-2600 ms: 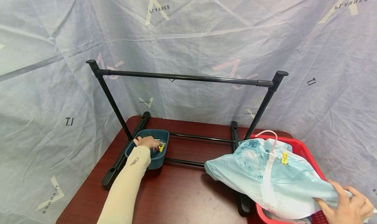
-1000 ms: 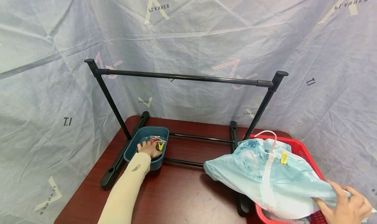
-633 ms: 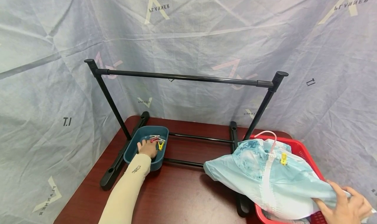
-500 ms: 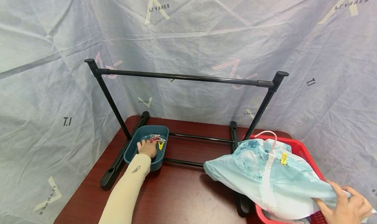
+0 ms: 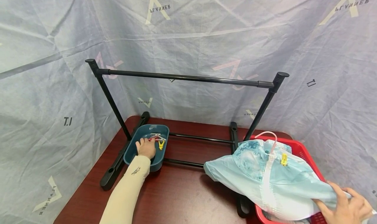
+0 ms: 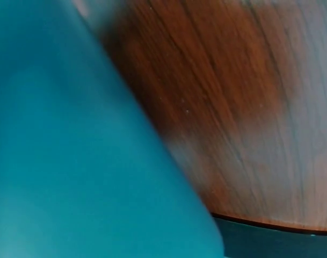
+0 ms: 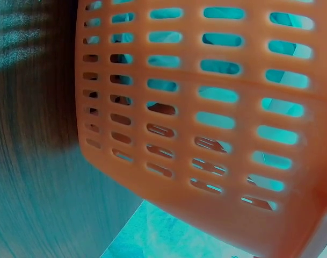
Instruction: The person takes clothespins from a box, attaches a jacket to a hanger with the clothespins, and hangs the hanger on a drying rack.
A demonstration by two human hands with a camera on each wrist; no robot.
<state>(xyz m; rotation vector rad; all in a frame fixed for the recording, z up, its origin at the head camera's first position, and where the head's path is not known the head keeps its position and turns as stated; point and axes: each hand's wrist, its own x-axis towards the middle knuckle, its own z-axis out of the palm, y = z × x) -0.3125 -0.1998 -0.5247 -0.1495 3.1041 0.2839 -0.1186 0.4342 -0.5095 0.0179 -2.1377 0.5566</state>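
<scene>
In the head view my left hand (image 5: 146,148) is down inside a small blue bin (image 5: 128,158). Its fingers reach the near side of a red clothespin (image 5: 153,139), and their tips are partly hidden. A white clothespin (image 5: 161,138) and a yellow clothespin (image 5: 161,145) lie beside it. At the lower right, my right hand (image 5: 343,204) pinches the edge of a light blue and white garment (image 5: 282,184) between thumb and fingers. That garment is on a pink hanger (image 5: 274,137), with another yellow clothespin (image 5: 284,159) clipped to it.
Under the garment stands a red slotted basket (image 5: 307,155), whose side fills much of the right wrist view. A black rack (image 5: 182,77) with one top bar spans the brown table (image 5: 188,193). Grey printed cloth (image 5: 188,30) hangs behind and at both sides.
My left hand has shifted within the bin from near the yellow clothespin to the red one. The bin has tilted slightly and shows more of its inside. My right hand keeps its hold on the garment.
</scene>
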